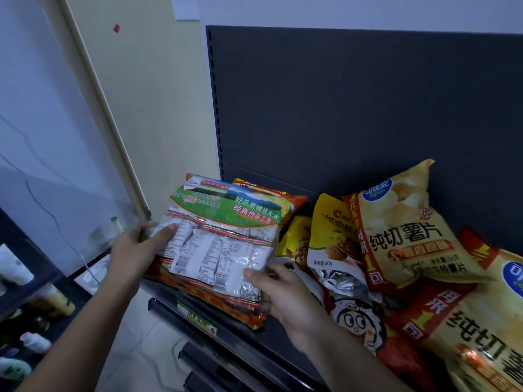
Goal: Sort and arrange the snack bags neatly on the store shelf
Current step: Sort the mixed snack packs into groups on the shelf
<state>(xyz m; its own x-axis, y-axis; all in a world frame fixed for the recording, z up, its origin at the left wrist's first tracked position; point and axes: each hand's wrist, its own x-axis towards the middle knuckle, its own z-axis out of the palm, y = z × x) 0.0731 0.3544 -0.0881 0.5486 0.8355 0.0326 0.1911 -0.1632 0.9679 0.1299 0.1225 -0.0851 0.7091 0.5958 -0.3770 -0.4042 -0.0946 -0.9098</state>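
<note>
- You grasp the rice-cracker bag [223, 239] with both hands. Your left hand [135, 250] pinches its left edge, thumb on top. Your right hand [283, 295] pinches its near right corner in the same way.
- The bag sits over the left end of the shelf [271, 338], near the front edge, on top of a stack of like bags [226, 306].
- Done, by my reading: the rice-cracker stack at the left end is the only tidy group.
- Left to do: everything along the middle and right of the shelf lies in a loose, overlapping heap against the back panel [368, 108].
- Count of rice-cracker bags: one in hand. There are some beneath it, but I cannot tell how many.
- Count of yellow crisp bags: two, one leaning on the back panel [407, 230] and one at the right end [486, 329].
- Count of yellow nut bags: two, a front one [331, 233] and one half hidden behind it [297, 239].
- Count of red cartoon-face bags [353, 321]: one, lying under the heap.
</note>
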